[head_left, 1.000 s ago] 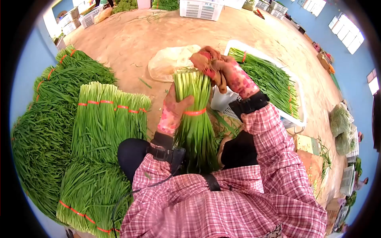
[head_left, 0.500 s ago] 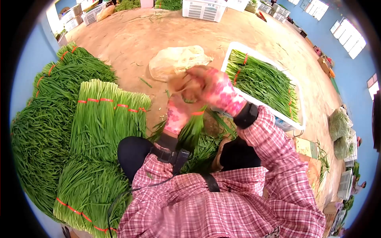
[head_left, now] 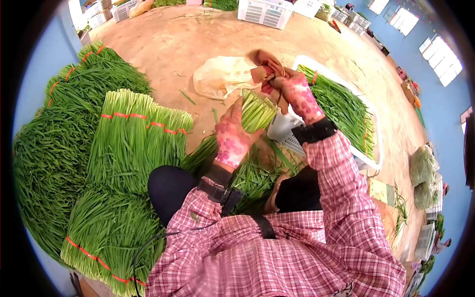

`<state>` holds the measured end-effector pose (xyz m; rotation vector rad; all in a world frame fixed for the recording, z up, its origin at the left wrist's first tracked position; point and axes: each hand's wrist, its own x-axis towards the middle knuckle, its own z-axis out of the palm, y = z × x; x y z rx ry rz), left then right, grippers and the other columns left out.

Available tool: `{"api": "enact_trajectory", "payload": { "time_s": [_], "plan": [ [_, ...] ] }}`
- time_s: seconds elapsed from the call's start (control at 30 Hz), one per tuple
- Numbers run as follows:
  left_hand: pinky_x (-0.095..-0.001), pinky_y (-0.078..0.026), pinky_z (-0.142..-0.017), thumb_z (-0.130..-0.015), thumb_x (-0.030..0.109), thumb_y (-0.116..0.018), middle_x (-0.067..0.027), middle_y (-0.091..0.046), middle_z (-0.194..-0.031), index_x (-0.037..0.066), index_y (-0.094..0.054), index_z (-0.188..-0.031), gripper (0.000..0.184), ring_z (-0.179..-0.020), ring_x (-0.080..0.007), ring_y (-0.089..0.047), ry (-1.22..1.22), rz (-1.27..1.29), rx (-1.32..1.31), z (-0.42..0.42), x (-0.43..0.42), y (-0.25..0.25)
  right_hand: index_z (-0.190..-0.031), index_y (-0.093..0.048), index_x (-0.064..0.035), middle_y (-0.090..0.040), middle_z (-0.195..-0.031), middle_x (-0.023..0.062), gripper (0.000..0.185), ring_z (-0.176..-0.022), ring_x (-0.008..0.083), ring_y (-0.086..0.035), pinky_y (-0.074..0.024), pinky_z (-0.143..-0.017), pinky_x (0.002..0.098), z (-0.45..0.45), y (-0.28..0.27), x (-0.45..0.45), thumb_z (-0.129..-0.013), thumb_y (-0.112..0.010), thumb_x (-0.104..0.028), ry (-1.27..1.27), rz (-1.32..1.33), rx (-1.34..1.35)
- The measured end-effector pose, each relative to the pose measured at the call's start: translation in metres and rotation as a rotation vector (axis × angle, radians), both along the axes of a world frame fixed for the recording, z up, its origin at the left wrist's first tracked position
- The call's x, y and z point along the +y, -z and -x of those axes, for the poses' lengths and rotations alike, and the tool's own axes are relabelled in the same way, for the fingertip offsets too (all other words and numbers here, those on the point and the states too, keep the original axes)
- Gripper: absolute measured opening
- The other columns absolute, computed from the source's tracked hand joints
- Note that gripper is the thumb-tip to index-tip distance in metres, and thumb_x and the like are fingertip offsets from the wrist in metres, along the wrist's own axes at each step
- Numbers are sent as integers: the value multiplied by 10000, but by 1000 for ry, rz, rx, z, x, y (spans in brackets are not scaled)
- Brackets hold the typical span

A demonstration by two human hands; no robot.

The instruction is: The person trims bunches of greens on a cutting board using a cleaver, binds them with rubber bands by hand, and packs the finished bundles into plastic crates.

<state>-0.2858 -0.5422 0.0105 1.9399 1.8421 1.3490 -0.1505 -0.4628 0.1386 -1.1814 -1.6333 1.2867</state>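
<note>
My left hand [head_left: 233, 134], in a pink-patterned glove or sleeve with bare fingertips, is wrapped round a bunch of garlic chives [head_left: 259, 114]. The pale cut ends point up and away from me. Pinched in my right hand [head_left: 300, 95] is a reddish-brown cloth [head_left: 269, 72], which hangs just beyond the cut ends; I cannot tell whether it touches them. Loose green leaves [head_left: 255, 180] lie between my knees below the hands. On the floor behind the bunch is a crumpled, pale yellow plastic bag [head_left: 217, 78].
Stacked chive bundles with red bands [head_left: 141, 143] fill the left side. A white crate [head_left: 380, 143] holding more banded chives stands to the right. Farther off is another white crate [head_left: 264, 15]. Filled bags [head_left: 423, 166] lie along the right wall.
My hands have moved apart. The right one has gone right and up with the cloth, uncovering the cut ends of the bunch. The bunch tilts to the right in my left hand.
</note>
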Motion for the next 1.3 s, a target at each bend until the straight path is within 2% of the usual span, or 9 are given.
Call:
{"api": "enact_trajectory", "payload": {
  "time_s": [0.1,0.37,0.47,0.57,0.73,0.83,1.03,1.17,1.3],
  "plan": [
    [-416,-472,-962,-639,291,-848,-198,-570,-1275,39,-346,-1455,990,-1143,-358,-565,55,-71,6,-5,-3,-2,-949,-697,36,-717,-878,172,214,-726,228,-697,-557,-691,314,15,-4,-18,-815,-638,-121,-209,-211,-624],
    [-442,-495,-923,-644,333,-849,-223,-597,-1205,6,-378,-1427,970,-1074,-377,-593,-42,4,-65,-1,6,7,-1091,-629,37,-662,-1133,109,273,-783,149,-634,-523,-718,256,-22,-8,-39,-851,-554,-69,-151,-134,-310],
    [-439,-520,-868,-647,339,-847,-230,-631,-1119,-9,-384,-1413,960,-1010,-372,-624,51,-98,-241,-6,12,14,-1120,-645,-41,-682,-1048,178,323,-669,231,-623,-518,-625,304,1,51,-36,-805,-622,-111,72,-983,-640],
    [-433,-514,-882,-656,296,-844,-253,-606,-1163,-3,-381,-1415,938,-1034,-379,-617,-14,38,-194,-6,-2,2,-1141,-646,-18,-700,-962,170,357,-676,266,-660,-529,-597,321,-1,5,-43,-792,-630,-93,68,31,-61],
    [-426,-506,-908,-645,271,-851,-252,-577,-1232,-1,-369,-1431,961,-1080,-383,-601,-20,-55,-256,-4,2,3,-1179,-579,77,-697,-1042,151,363,-841,210,-703,-584,-734,342,-17,25,-36,-819,-550,42,-103,-4,20],
    [-405,-518,-894,-649,252,-846,-210,-624,-1173,4,-391,-1420,929,-1054,-336,-630,49,-12,-388,-7,2,-3,-1196,-606,-7,-707,-1026,148,357,-820,225,-709,-563,-699,327,2,36,-38,-846,-555,-64,68,-881,-645],
    [-371,-546,-833,-670,244,-855,-153,-678,-1115,22,-401,-1424,908,-959,-248,-681,221,175,-663,10,-3,-22,-1264,-562,30,-683,-1126,120,437,-968,182,-677,-562,-803,275,-32,3,-22,-828,-550,44,-74,-81,400],
    [-330,-561,-800,-715,207,-829,-127,-692,-1094,2,-457,-1377,787,-915,-160,-683,116,250,-379,13,5,-3,-1210,-613,3,-715,-963,162,381,-863,221,-702,-562,-731,329,-23,13,-30,-835,-574,-48,-155,-637,-476],
    [-304,-542,-823,-755,113,-778,-95,-666,-1123,-7,-512,-1333,647,-946,-165,-652,530,145,-1055,9,-1,-11,-1121,-658,13,-710,-857,130,341,-582,171,-647,-524,-508,292,-61,-6,-16,-798,-559,-31,240,-520,-158]
  ]
}}
